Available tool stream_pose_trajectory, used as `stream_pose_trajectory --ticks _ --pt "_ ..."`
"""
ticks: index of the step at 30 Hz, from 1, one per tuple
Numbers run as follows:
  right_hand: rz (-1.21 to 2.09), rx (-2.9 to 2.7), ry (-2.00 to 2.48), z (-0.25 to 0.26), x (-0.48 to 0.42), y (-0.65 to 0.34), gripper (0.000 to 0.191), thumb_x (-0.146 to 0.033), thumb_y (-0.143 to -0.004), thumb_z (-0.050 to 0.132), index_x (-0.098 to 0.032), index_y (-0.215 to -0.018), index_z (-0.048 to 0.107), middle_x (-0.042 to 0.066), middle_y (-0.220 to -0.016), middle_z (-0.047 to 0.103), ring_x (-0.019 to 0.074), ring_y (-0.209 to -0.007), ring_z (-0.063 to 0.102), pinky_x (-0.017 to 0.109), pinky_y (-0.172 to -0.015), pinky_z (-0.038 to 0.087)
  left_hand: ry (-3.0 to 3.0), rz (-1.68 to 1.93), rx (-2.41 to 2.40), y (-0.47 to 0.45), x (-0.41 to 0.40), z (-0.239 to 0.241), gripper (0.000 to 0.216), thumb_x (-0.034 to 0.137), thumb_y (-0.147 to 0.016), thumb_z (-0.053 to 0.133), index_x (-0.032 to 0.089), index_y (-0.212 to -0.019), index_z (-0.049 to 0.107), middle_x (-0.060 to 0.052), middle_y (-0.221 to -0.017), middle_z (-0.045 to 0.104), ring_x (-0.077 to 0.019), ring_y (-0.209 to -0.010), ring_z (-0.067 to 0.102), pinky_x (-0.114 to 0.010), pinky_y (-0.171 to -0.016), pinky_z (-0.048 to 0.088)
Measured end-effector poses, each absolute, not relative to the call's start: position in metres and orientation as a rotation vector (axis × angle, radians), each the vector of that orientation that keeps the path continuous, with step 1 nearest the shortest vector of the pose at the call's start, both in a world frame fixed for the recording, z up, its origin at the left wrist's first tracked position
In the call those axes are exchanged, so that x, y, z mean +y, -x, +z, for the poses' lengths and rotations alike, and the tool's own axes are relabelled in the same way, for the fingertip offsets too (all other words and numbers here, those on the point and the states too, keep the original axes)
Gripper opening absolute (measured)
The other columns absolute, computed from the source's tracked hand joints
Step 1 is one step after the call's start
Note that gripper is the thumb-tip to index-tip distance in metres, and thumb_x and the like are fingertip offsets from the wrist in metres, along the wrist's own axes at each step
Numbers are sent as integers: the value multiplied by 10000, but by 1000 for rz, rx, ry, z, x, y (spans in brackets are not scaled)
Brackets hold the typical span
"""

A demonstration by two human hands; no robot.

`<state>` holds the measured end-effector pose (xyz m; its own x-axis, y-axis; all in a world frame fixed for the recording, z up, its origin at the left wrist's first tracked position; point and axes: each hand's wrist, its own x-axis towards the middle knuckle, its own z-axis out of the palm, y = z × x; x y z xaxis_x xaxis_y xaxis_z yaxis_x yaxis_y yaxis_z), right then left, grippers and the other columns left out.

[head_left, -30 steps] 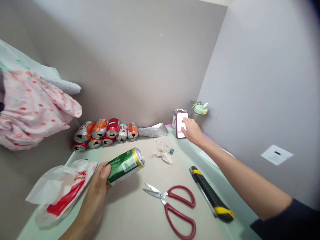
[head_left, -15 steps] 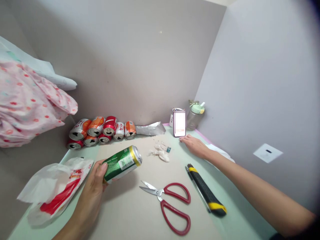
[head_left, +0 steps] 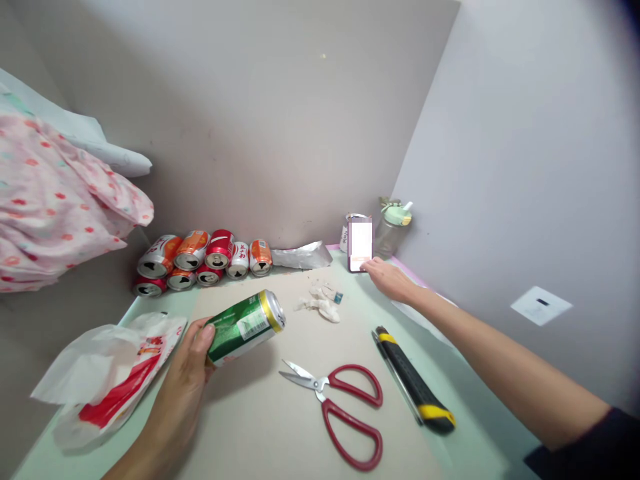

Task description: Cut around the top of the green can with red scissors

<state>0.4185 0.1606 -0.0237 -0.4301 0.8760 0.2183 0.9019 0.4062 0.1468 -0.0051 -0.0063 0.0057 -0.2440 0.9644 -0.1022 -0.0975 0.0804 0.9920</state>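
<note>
My left hand (head_left: 193,363) is wrapped round the lower part of a green drink can (head_left: 240,328), which is tilted with its silver top towards the right. My right hand (head_left: 387,277) reaches forward with its fingers stretched out, the fingertips at the lower part of the lit screen of an upright phone (head_left: 360,243). Nothing shows in that hand. Red-handled scissors (head_left: 320,387), blades apart, lie on the board to the right of the can. Beyond them is a black and yellow utility knife (head_left: 413,377).
Several drink cans (head_left: 220,250) lie stacked against the back wall, beside a strip of silver sheet (head_left: 303,255). Crumpled tissue (head_left: 323,308) lies mid-board. A plastic bag (head_left: 115,380) is at left; a bottle with a green lid (head_left: 393,230) stands behind the phone.
My right hand has moved up slightly, from just below the phone to the lower part of its screen. My left hand holds the can as before.
</note>
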Motion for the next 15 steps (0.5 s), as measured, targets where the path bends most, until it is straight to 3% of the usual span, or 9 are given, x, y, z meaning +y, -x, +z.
stream_pose_trajectory --ticks 7,15 --pt "-470 -2371 1670 -28 154 -421 272 -320 -1000 603 -186 -1237 615 90 -1256 630 224 -1037 653 425 -880 568 -931 1355 1331 5 -7 6 437 670 -767 673 254 -868 587 37 -860 576 -175 -840 549 -204 -645 474" --pt "-563 -2266 1669 -30 151 -414 277 -320 -999 605 -185 -1240 614 91 -1263 627 226 -1042 652 428 -882 567 -971 1333 1326 8 -7 3 411 625 -784 667 254 -955 617 -10 -1052 663 -248 -980 607 -250 -651 495"
